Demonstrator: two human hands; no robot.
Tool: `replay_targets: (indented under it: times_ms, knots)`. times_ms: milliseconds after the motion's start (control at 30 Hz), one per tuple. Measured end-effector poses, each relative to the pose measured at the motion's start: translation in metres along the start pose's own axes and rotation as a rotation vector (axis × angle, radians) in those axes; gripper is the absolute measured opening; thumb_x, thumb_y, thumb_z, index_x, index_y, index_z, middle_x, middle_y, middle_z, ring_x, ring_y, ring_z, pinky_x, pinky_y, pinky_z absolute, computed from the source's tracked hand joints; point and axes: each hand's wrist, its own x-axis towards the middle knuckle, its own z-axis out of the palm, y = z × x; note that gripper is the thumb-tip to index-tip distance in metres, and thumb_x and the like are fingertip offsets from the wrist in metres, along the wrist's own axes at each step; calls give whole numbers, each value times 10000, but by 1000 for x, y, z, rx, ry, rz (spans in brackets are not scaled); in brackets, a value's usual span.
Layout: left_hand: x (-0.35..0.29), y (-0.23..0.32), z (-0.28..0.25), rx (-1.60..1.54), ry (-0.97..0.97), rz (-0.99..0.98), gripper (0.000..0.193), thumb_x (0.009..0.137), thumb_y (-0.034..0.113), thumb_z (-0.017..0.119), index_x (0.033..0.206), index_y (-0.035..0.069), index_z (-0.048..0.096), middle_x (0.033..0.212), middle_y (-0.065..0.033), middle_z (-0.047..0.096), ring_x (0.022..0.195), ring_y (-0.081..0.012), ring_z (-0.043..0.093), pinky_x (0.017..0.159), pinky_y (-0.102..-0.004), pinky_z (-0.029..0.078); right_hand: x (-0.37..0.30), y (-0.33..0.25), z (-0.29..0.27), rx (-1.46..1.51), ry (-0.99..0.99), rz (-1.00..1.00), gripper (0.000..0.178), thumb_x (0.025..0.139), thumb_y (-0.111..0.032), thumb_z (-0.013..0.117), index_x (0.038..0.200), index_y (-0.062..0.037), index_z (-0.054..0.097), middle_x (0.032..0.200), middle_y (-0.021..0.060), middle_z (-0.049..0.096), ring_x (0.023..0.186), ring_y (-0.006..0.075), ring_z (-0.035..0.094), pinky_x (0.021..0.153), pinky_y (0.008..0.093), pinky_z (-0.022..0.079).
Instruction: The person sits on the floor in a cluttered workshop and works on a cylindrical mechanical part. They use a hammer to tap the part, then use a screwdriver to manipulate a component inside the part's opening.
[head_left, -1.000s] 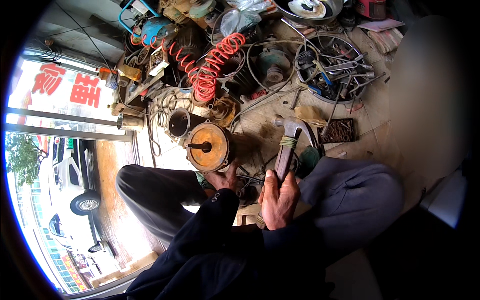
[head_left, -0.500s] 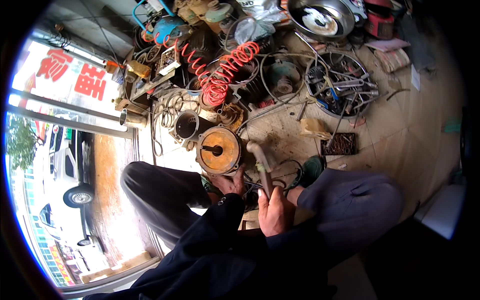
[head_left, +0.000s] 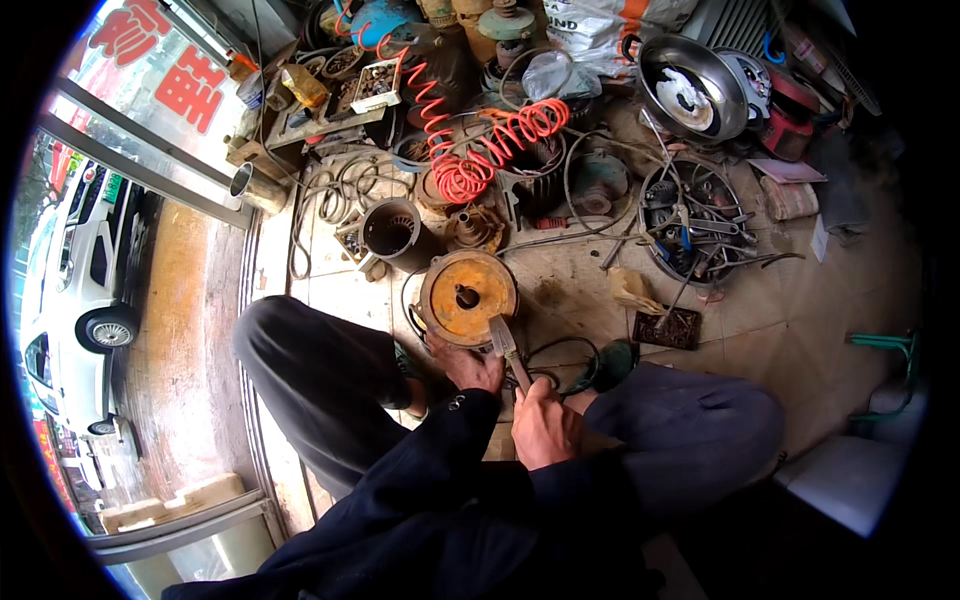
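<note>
Between my knees stands a round motor part with a rusty orange end face (head_left: 466, 300) and a dark shaft hole at its centre. At its near side my left hand (head_left: 468, 369) grips the edge, with some fingers hidden beneath the rim. My right hand (head_left: 547, 426) is closed round the handle of a hammer (head_left: 503, 338), whose metal head is at the lower right rim of the orange face. Whether the head touches the rim, I cannot tell.
Beyond the motor part lie a hollow metal cylinder (head_left: 392, 233) and a coiled red air hose (head_left: 465, 175). A round basin of tools (head_left: 697, 215) is at right, near a small tray of dark bits (head_left: 667, 328). A steel pan (head_left: 692, 88) sits farther back. Black cable (head_left: 570, 348) loops beside my right foot.
The hammer has come down from a blurred raised position to the orange rim. The shaft stub that stuck out of the face now appears as a dark opening. My view has shifted.
</note>
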Motion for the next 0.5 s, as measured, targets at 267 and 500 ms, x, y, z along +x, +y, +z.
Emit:
replay_targets:
  times_ms: [267, 500]
  knots:
    - [-4, -8, 3, -112, -56, -59, 1127, 612, 467, 807, 1446, -83, 284, 1393, -329, 381, 1319, -482, 347, 1148, -520, 230, -16, -9, -10, 223, 260, -116, 297, 948, -269, 651, 867, -22, 509, 756, 234, 647, 677, 414, 664, 578, 490, 502]
    - [16, 23, -8, -491, -235, -309, 1191, 629, 493, 803, 1487, -94, 220, 1479, -353, 294, 1395, -492, 268, 1192, -514, 167, -16, -6, -9, 45, 178, -3, 290, 946, -280, 654, 870, -36, 516, 733, 204, 638, 630, 387, 656, 543, 480, 497]
